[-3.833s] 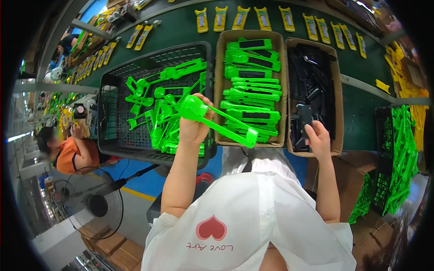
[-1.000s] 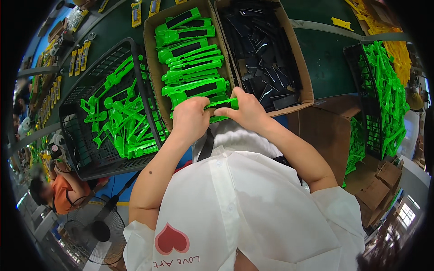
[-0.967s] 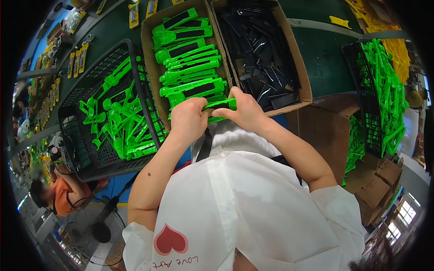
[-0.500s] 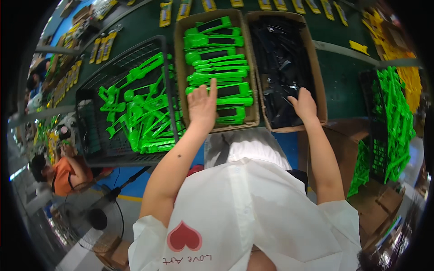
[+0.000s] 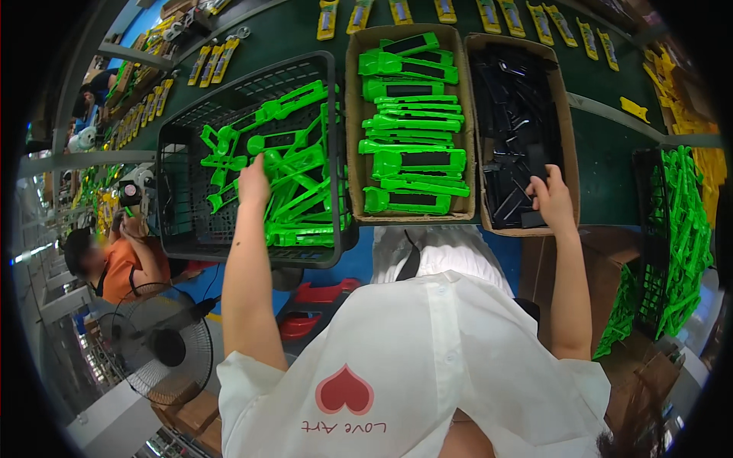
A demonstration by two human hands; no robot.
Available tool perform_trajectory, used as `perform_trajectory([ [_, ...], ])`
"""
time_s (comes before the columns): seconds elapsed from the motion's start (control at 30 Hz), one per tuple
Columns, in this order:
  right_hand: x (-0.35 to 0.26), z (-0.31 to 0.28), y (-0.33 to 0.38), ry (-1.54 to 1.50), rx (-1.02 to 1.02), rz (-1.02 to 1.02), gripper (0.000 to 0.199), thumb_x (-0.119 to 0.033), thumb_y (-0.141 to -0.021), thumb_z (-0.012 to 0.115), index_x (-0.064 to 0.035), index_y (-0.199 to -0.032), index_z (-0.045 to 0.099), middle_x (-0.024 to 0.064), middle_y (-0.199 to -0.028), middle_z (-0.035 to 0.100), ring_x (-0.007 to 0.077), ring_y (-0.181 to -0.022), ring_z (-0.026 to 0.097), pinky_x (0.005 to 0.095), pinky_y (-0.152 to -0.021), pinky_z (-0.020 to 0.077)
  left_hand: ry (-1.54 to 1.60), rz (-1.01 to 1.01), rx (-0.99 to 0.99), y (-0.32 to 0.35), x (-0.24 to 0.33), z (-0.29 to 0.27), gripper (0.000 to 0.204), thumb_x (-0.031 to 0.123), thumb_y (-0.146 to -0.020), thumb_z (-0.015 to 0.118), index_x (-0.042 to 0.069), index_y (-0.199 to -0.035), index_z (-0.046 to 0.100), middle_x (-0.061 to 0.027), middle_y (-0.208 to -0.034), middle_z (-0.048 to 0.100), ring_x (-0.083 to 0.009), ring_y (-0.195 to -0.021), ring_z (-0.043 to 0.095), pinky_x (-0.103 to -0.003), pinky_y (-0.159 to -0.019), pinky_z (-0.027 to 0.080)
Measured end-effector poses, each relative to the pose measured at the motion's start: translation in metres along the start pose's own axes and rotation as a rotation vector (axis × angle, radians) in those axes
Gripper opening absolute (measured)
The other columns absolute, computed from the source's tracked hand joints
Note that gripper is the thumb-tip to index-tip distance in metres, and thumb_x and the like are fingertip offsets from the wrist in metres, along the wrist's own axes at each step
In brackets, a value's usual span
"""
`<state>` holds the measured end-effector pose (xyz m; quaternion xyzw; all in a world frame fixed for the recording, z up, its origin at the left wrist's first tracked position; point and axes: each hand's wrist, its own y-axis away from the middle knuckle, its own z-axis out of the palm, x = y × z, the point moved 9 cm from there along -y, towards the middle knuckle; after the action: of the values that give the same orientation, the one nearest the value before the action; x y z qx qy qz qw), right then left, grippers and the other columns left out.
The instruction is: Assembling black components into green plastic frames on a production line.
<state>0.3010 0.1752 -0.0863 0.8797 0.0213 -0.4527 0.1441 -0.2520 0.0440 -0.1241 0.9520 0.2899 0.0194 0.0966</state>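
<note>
My left hand (image 5: 254,183) reaches into a black plastic crate (image 5: 172,183) of loose green plastic parts (image 5: 294,164). Its fingers are drawn together on one of these long green parts; the fingertips are partly hidden. Over a cardboard box (image 5: 571,168) of black plastic pieces (image 5: 515,99), my right hand (image 5: 556,200) has its thumb and fingers bent in a pinch. A flat black strip (image 5: 537,159) shows at those fingertips. Between my hands stands another cardboard box (image 5: 355,145), with green parts (image 5: 416,160) stacked in a column, several showing dark rectangular panels.
Yellow-packaged items (image 5: 510,17) line the table's far side (image 5: 427,11). At the right stands a second black crate (image 5: 649,237) with green parts, near yellow parts (image 5: 710,164). A fan (image 5: 164,347) and a person in orange (image 5: 130,263) are at the left.
My left hand has moved left from the middle box into the crate of green parts. My right hand stays over the black pieces, its fingers now bent. The view has shifted, with the boxes further right.
</note>
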Motion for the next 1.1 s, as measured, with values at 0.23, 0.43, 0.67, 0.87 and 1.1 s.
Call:
perform_trajectory([
  [0.23, -0.061, 0.046, 0.027, -0.415, -0.351, 0.127, 0.011, -0.011, -0.076, 0.062, -0.0021, -0.076, 0.055, 0.0019, -0.061, 0.056, 0.0029, -0.043, 0.040, 0.0176, -0.039, 0.0309, 1.076, -0.086, 0.093, 0.025, -0.035, -0.064, 0.014, 0.013, -0.086, 0.050, 0.004, -0.096, 0.052, -0.0038, -0.087, 0.059, -0.0117, -0.071, 0.056, -0.022, -0.058, 0.046],
  [0.43, -0.082, 0.070, 0.035, -0.511, -0.450, 0.091, 0.023, -0.024, -0.083, 0.056, -0.0027, -0.077, 0.053, -0.0024, -0.050, 0.047, 0.0028, -0.040, 0.039, 0.0178, -0.038, 0.0294, 1.896, -0.077, -0.336, 0.075, 0.099, -0.059, 0.021, 0.008, -0.082, 0.055, 0.000, -0.100, 0.051, -0.0055, -0.088, 0.055, -0.0139, -0.076, 0.057, -0.021, -0.062, 0.051],
  [0.67, -0.091, 0.084, 0.025, -0.944, -0.409, 0.237, 0.016, -0.017, -0.079, 0.062, -0.0031, -0.087, 0.060, -0.0002, -0.075, 0.057, 0.0050, -0.066, 0.049, 0.0187, -0.058, 0.0396, 2.482, 0.118, -0.851, 0.137, 0.243, -0.058, 0.029, 0.027, -0.089, 0.044, 0.002, -0.096, 0.055, -0.0058, -0.099, 0.047, -0.0167, -0.084, 0.046, -0.032, -0.072, 0.042],
  [0.87, -0.111, 0.111, 0.031, -1.365, -0.386, 0.359, 0.016, -0.012, -0.081, 0.058, -0.0010, -0.092, 0.060, 0.0055, -0.086, 0.061, 0.0113, -0.072, 0.055, 0.0234, -0.062, 0.0424, 2.239, 0.150, -0.875, 0.172, 0.291, -0.062, 0.038, 0.030, -0.089, 0.043, 0.004, -0.117, 0.042, -0.0070, -0.100, 0.053, -0.0154, -0.085, 0.050, -0.030, -0.073, 0.042],
  [1.1, -0.105, 0.096, 0.024, -1.180, -0.188, 0.149, 0.016, -0.007, -0.082, 0.055, -0.0032, -0.097, 0.056, 0.0026, -0.084, 0.058, 0.0095, -0.068, 0.054, 0.0224, -0.057, 0.0451, 2.333, 0.000, -0.695, 0.156, 0.274, -0.061, 0.034, 0.019, -0.088, 0.045, -0.004, -0.113, 0.044, -0.0114, -0.102, 0.056, -0.0185, -0.092, 0.056, -0.030, -0.084, 0.043],
])
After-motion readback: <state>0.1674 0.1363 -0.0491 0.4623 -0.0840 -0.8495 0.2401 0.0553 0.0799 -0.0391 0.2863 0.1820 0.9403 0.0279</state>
